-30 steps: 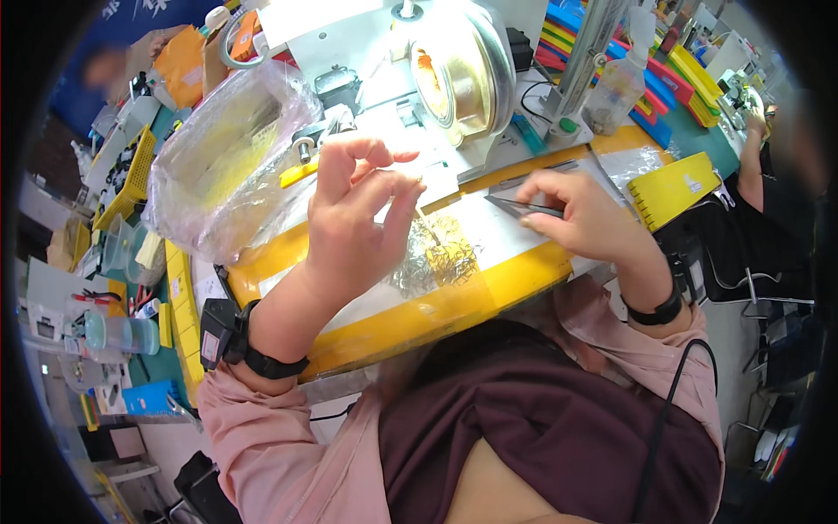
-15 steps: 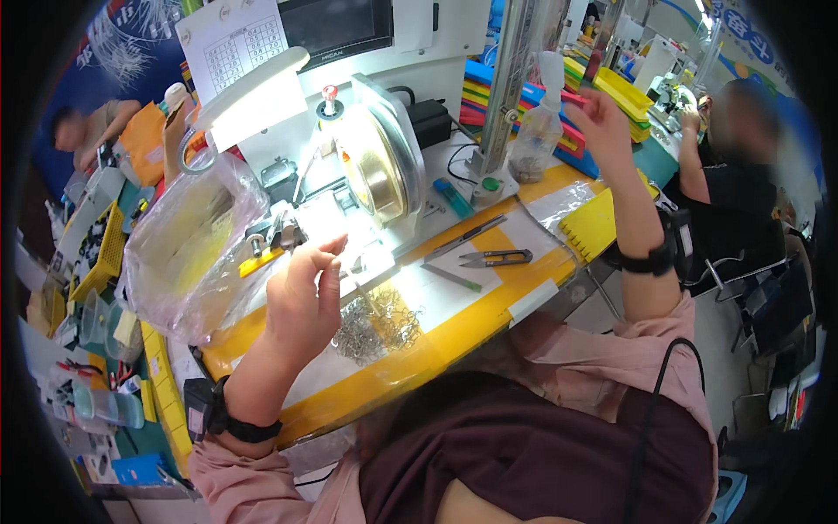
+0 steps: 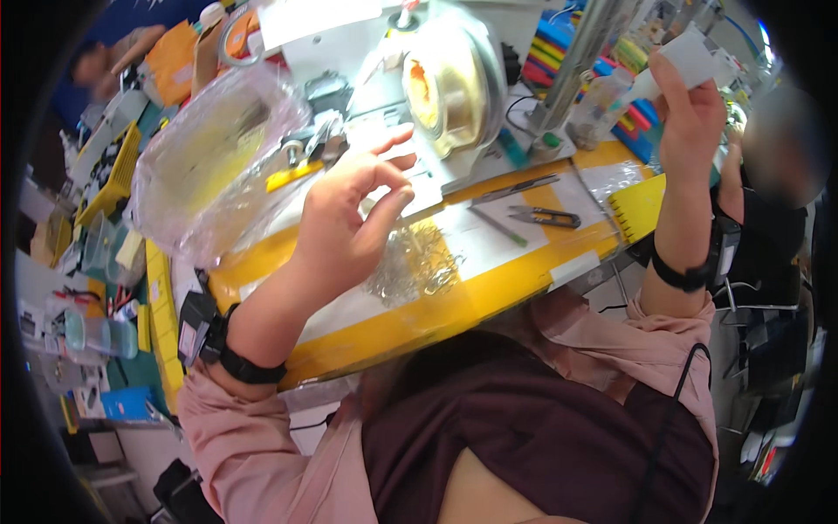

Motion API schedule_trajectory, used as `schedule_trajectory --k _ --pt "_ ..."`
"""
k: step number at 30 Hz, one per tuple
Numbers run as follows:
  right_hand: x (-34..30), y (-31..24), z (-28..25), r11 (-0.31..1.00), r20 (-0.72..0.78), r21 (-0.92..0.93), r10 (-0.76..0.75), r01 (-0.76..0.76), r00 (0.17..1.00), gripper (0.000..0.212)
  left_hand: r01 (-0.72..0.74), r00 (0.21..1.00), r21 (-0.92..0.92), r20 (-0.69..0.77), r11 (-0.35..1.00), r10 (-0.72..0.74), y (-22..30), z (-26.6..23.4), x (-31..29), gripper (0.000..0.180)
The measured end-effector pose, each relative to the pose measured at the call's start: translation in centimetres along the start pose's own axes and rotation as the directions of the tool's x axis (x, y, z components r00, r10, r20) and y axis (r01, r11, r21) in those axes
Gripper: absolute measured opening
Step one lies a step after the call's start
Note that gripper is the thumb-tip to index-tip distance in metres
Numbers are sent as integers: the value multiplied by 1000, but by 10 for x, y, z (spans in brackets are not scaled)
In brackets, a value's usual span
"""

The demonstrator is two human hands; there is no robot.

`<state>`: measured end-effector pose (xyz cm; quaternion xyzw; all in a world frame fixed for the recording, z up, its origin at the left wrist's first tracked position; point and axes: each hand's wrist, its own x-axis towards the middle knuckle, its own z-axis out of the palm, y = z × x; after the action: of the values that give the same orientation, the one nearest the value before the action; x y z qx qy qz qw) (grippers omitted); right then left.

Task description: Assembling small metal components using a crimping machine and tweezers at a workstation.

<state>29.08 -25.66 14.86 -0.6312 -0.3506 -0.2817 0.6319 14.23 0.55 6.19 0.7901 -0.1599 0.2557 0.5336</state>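
My left hand [image 3: 345, 210] is raised over the near left of the bench with thumb and fingers apart, and nothing shows between them. Below its thumb lies a pile of small shiny metal pieces [image 3: 415, 262] on white paper. At the far right my right hand [image 3: 694, 127] is lifted, its fingers closed on a pale white object [image 3: 688, 59] whose kind I cannot make out. A clear plastic bottle [image 3: 598, 113] stands left of that hand. Beyond my left hand is a bench machine with a large, brightly lit wheel [image 3: 445, 96].
Thread snips [image 3: 546, 216], tweezers [image 3: 515, 188] and a thin green-tipped tool [image 3: 502, 229] lie on the yellow-edged bench. A clear plastic bag [image 3: 205, 179] spreads at left. A metal post [image 3: 580, 61] rises near the bottle. Another person [image 3: 768, 175] sits at right.
My view has shifted, so the bench appears higher and further right. My left hand's pinch has opened. My right hand, empty-looking before, now has the white object at its fingers.
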Motion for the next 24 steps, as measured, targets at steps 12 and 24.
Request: schedule_trajectory --k 12,24 --pt "-35 -31 121 883 575 400 -32 -246 818 26 32 999 -1 -19 999 -32 5 -2 -3 4" --pt "-30 -14 135 896 504 427 -345 120 792 21 104 994 -39 48 994 -102 9 -6 -2 4"
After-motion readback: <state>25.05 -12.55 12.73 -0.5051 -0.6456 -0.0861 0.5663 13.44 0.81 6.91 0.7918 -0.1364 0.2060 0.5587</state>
